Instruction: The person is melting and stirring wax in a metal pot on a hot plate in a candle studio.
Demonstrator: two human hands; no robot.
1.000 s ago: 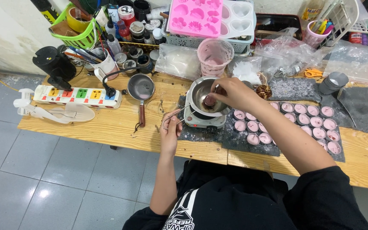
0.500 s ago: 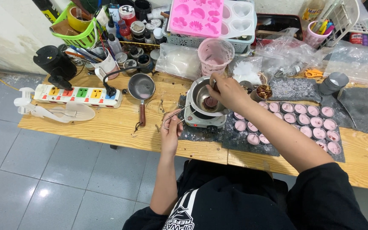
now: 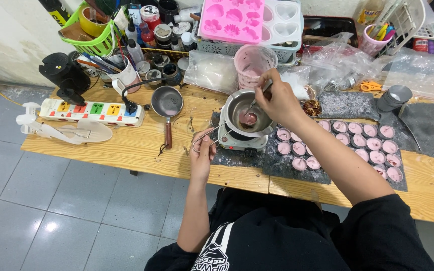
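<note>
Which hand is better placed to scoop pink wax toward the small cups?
Probably the right hand: it holds the spoon inside the metal pot, beside the cups. The left hand grips the pot's wire handle.

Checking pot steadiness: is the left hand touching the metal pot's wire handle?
Touching. Head view shows the left hand gripping the wire handle of the metal pot.

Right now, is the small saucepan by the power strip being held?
No, the saucepan lies untouched on the table, away from both hands.
</note>
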